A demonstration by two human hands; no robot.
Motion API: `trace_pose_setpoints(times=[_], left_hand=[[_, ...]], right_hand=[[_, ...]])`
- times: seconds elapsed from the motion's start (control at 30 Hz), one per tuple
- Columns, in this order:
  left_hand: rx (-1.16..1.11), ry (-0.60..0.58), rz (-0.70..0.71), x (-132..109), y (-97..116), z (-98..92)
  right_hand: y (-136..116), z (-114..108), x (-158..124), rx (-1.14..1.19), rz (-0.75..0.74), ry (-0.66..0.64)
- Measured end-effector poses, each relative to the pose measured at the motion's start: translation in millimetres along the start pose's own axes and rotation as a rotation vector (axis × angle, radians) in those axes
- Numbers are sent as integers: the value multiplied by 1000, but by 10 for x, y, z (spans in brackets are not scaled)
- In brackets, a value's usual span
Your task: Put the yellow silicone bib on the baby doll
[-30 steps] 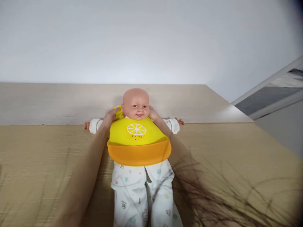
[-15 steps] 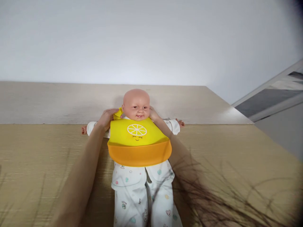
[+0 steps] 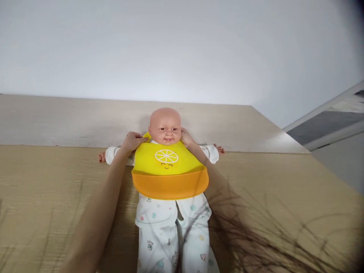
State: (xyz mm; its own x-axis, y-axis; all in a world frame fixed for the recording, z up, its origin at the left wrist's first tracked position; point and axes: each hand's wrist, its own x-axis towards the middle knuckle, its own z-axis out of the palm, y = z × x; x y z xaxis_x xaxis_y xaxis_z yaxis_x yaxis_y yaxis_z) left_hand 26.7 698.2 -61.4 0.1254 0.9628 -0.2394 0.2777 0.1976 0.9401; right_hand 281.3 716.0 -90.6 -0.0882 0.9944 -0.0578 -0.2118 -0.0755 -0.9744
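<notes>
A baby doll (image 3: 165, 123) lies face up with its arms spread, in white patterned clothes (image 3: 159, 231). Over its chest lies a yellow bib (image 3: 148, 159) with a lemon-slice print and an orange catch pocket (image 3: 170, 186). My left hand (image 3: 133, 141) pinches the bib's neck strap on the left side of the doll's neck. On the other side, my right hand (image 3: 187, 138) is beside the doll's cheek and neck, touching the bib's upper edge. Its fingertips are hidden behind the doll's head, so what they grip there does not show.
The doll rests on a wooden tabletop (image 3: 62, 182), with a paler wooden strip (image 3: 71, 121) along the back. A pale wall (image 3: 170, 49) rises behind it. Dark strands of hair (image 3: 273, 242) hang across the lower right.
My left hand has shifted slightly inward, and less of the yellow strap shows past its fingers. My right hand stays by the neck. The view has moved slightly.
</notes>
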Motion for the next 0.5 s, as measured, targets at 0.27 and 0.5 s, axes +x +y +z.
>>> trace_pose_setpoints(times=[0.27,0.5], left_hand=[[195,24,37,-46,90,-4],[342,32,56,-75,159,11]], right_hand=[[-60,24,-33,-43,-18,49],[-72,28,-39,19,-19,16]])
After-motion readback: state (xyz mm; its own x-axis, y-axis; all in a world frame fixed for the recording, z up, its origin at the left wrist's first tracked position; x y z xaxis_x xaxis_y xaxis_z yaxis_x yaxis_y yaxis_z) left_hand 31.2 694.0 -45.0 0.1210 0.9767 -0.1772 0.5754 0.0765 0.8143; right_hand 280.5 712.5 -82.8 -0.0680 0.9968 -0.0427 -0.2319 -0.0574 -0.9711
